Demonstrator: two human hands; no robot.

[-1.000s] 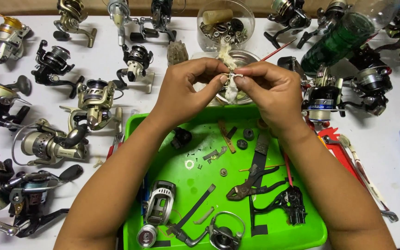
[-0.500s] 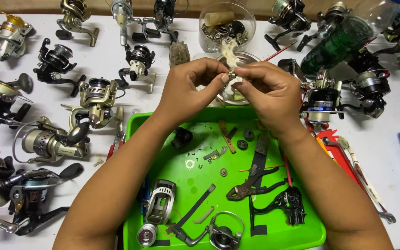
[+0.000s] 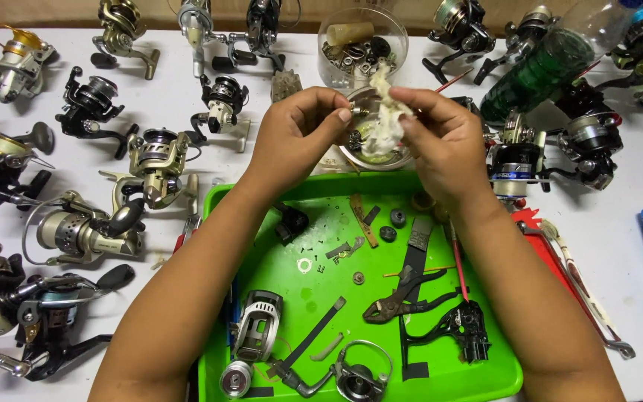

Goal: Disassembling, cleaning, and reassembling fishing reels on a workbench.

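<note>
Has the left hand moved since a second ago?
Barely. The left hand stays just above the green tray, its fingertips level with the small round dish, pinching a small part against the white rag in the right hand.

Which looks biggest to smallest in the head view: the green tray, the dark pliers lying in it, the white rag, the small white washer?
1. green tray
2. dark pliers
3. white rag, crumpled and held nearer the camera, so its rank is unsure
4. small white washer
</note>
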